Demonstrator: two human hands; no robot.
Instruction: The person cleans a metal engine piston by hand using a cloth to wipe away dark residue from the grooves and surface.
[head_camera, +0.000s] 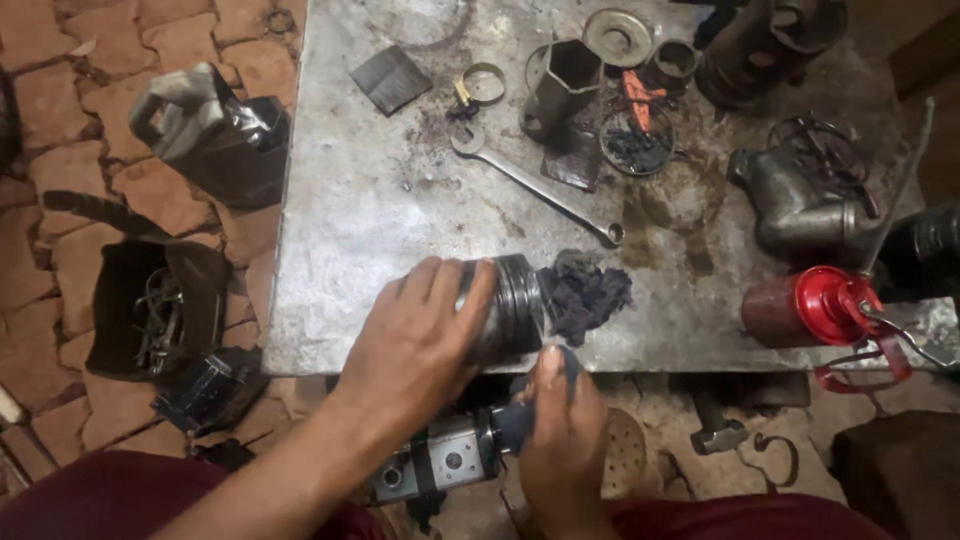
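My left hand (415, 340) grips a dark metal cylinder (510, 305) with ring grooves, lying on its side at the near edge of a grey metal table (380, 190). My right hand (565, 440) is below the table edge, fingers closed on a dark blue rag (522, 420), thumb up against the cylinder's underside. A wad of dirty dark cloth (585, 293) lies on the table right beside the cylinder's open end. A grey metal pump-like part (440, 462) sits below, near my lap.
On the table: a long spanner (535, 185), a hexagonal socket (560, 85), rings and clamps (485, 82), a grey valve body (800, 200), a red oil can (815, 305). On the brick floor at left: a cut jerrycan (205, 130) and a black box of scrap (155, 315).
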